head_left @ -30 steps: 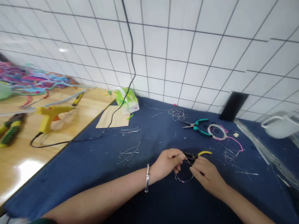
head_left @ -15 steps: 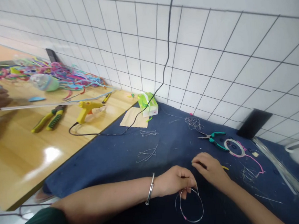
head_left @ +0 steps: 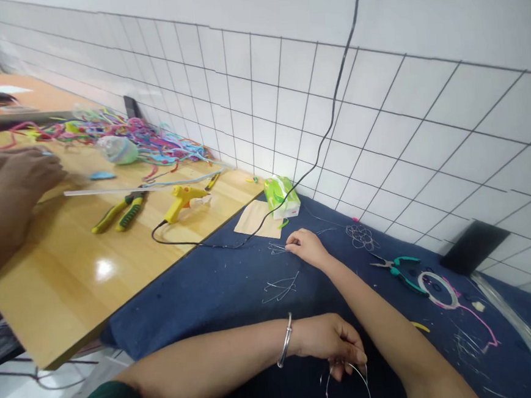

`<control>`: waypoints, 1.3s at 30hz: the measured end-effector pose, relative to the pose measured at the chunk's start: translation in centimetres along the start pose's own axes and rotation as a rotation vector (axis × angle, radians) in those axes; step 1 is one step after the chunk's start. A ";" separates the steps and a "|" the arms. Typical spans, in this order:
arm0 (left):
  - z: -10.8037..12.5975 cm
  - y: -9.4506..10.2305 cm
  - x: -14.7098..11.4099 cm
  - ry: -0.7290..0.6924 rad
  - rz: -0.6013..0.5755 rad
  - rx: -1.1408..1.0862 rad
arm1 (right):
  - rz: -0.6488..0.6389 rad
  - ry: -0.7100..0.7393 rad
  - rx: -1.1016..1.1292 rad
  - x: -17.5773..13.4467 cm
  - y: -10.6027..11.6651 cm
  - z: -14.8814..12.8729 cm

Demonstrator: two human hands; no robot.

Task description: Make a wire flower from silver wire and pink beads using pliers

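My left hand, with a silver bangle at its wrist, is closed around a thin wire ring low in the view. The ring carries small pink spots, and its lower edge runs out of the picture. Farther off, my right hand has its fingertips pinched at the end of a small bunch of bent wire pieces on the dark blue cloth. A second bunch of wire pieces lies between my two hands.
Teal-handled pliers, a white spool and a wire coil lie right. A tissue pack stands by the wall. On the wooden table are a yellow glue gun, pliers and another person's hands.
My right hand has reached forward and left, from beside my left hand to the far bunch of wire pieces. My left hand still holds the ring. The view has shifted left.
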State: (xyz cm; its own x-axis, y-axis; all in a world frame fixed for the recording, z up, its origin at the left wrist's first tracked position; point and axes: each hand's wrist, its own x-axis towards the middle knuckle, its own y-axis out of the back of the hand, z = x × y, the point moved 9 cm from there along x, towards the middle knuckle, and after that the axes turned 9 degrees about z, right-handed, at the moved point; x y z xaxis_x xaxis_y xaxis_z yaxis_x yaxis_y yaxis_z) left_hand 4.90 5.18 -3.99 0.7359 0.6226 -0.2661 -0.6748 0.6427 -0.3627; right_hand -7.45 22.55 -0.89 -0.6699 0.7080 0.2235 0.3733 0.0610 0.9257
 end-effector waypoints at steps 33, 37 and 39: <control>1.4 2.4 -0.1 -0.112 0.268 -0.050 | 0.195 -0.155 0.118 -8.4 7.3 2.3; 2.3 3.2 -0.2 -0.162 0.400 -0.050 | 0.295 -0.282 0.139 -15.8 11.1 4.1; 2.4 2.9 0.1 -0.151 0.413 -0.028 | 0.316 -0.339 0.159 -19.3 12.2 4.7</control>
State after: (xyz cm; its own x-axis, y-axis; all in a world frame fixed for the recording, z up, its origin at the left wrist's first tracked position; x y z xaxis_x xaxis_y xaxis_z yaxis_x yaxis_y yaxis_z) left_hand 2.92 8.22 -2.89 0.3871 0.8842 -0.2614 -0.9076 0.3153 -0.2774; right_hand 13.05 12.96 4.69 -0.2717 0.8966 0.3496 0.6355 -0.1057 0.7649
